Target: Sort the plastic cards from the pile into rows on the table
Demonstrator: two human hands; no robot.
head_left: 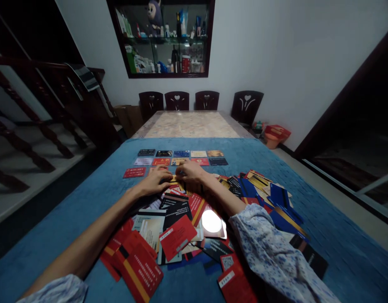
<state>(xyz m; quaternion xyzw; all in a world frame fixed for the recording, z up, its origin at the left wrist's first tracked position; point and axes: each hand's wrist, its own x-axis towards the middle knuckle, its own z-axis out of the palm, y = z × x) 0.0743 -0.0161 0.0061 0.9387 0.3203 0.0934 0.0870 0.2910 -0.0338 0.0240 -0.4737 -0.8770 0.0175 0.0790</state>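
Over the front of the card rows, my left hand (156, 179) rests with its fingers spread and bent. A red card (151, 170) shows partly beneath its fingertips. Close on its right, my right hand (190, 171) has its fingers curled down at the edge of a yellow card (176, 180), mostly covered by both hands. Below my wrists spreads a loose heap of cards, with a red card (178, 237) on top and a black card (178, 214) behind it. A separate red card (134, 172) lies flat to the left of my left hand.
Two neat rows of cards, including a blue card (181, 154), lie beyond my hands on the blue cloth (112, 189). More cards, such as a blue card (280, 195), spill to the right. Several dark chairs (207, 100) stand behind the table's marbled far end (190, 123).
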